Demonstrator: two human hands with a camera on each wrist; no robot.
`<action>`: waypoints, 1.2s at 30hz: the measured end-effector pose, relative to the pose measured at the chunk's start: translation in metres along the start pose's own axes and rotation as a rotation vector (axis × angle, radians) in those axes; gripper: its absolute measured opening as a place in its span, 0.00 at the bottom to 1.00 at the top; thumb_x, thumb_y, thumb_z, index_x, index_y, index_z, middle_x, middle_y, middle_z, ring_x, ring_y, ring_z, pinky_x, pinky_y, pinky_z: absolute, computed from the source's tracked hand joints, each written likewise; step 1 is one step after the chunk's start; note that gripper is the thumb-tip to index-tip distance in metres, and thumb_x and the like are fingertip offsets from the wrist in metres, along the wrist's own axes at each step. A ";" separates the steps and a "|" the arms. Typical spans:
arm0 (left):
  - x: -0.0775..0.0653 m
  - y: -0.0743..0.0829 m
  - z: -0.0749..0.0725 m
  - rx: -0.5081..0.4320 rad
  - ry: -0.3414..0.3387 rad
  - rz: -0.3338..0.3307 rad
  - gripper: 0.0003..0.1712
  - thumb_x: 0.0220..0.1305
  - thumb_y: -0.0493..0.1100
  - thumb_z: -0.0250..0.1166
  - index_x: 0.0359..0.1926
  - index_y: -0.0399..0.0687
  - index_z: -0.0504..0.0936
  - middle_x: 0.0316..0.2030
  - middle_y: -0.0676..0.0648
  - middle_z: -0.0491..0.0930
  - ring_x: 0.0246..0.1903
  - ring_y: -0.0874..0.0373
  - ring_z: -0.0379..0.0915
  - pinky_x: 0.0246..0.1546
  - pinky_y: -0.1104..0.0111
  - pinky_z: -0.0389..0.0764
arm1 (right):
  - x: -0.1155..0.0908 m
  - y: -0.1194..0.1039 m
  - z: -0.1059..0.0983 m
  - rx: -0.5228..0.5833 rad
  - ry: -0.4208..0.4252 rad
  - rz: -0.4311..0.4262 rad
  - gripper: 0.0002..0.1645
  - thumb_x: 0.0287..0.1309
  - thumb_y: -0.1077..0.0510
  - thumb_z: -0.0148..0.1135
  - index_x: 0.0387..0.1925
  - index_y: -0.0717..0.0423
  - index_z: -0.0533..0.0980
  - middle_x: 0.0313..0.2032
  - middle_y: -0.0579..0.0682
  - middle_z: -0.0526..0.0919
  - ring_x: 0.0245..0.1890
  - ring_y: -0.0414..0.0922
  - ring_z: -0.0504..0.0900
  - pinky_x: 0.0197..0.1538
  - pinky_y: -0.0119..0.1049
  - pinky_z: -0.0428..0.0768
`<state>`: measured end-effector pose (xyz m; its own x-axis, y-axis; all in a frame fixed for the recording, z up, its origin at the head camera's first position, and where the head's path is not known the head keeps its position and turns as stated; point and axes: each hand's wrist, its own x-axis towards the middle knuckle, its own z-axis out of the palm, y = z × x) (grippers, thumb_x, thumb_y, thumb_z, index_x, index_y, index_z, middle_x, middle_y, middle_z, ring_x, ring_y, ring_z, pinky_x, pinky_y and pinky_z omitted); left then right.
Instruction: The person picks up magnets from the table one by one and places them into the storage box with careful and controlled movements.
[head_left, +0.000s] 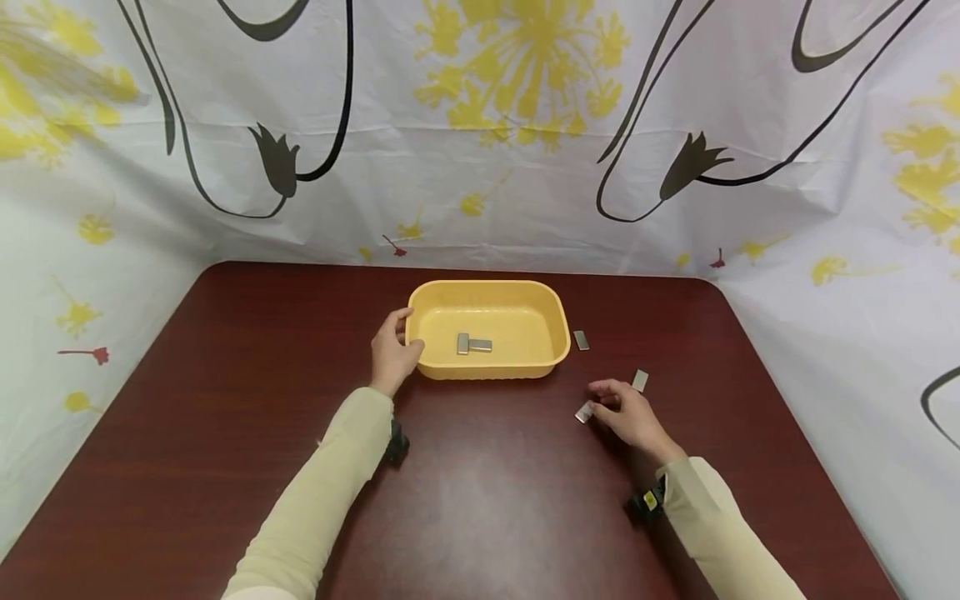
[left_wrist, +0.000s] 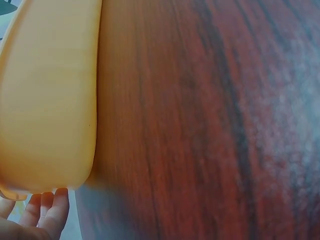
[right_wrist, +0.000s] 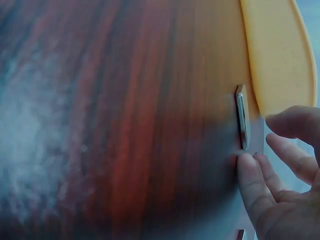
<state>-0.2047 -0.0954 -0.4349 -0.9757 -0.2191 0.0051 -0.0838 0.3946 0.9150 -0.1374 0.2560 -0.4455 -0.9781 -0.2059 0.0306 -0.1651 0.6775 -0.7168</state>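
Note:
A yellow plastic tray (head_left: pixel 487 372) sits toward the back of the table, with two small silver rectangular pieces (head_left: pixel 480 345) inside. My left hand (head_left: pixel 393 354) grips its left end, thumb over the rim; in the left wrist view the fingertips (left_wrist: pixel 61 197) meet the tray's end. On the table to the right, my right hand (head_left: pixel 630 417) is low, its fingers loosely bent and apart. Its thumb overlaps the end of a flat silver piece (head_left: pixel 583 412) in the head view. In the right wrist view this piece (right_wrist: pixel 242 117) lies on the table right by a fingertip.
Another silver piece (head_left: pixel 640 381) lies just beyond the right hand, and one more (head_left: pixel 581 340) is beside the tray's right end. The dark red wooden table (head_left: pixel 480 500) ends at a white patterned cloth (head_left: pixel 480 225) behind and at the sides.

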 end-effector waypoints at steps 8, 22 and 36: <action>0.000 0.001 -0.001 0.000 0.004 0.009 0.31 0.49 0.30 0.57 0.57 0.47 0.68 0.50 0.41 0.72 0.44 0.49 0.71 0.36 0.60 0.77 | 0.001 0.007 0.000 0.077 -0.095 0.009 0.18 0.48 0.72 0.58 0.45 0.70 0.73 0.37 0.60 0.76 0.36 0.50 0.76 0.36 0.31 0.75; 0.001 0.001 -0.001 -0.001 0.006 -0.015 0.31 0.49 0.30 0.58 0.57 0.48 0.69 0.49 0.43 0.72 0.44 0.50 0.71 0.36 0.62 0.77 | 0.001 0.009 0.003 0.081 -0.095 0.027 0.17 0.45 0.74 0.58 0.42 0.68 0.76 0.35 0.57 0.74 0.34 0.46 0.75 0.34 0.27 0.75; 0.001 -0.001 0.001 0.006 0.018 -0.014 0.31 0.47 0.30 0.57 0.56 0.48 0.70 0.47 0.43 0.73 0.43 0.51 0.71 0.35 0.63 0.77 | 0.000 0.011 0.003 0.094 -0.070 0.034 0.13 0.45 0.72 0.61 0.37 0.67 0.78 0.33 0.55 0.74 0.32 0.41 0.73 0.34 0.25 0.74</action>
<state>-0.2061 -0.0952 -0.4359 -0.9707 -0.2404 -0.0009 -0.0990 0.3964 0.9127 -0.1388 0.2612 -0.4550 -0.9712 -0.2347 -0.0415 -0.1157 0.6163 -0.7789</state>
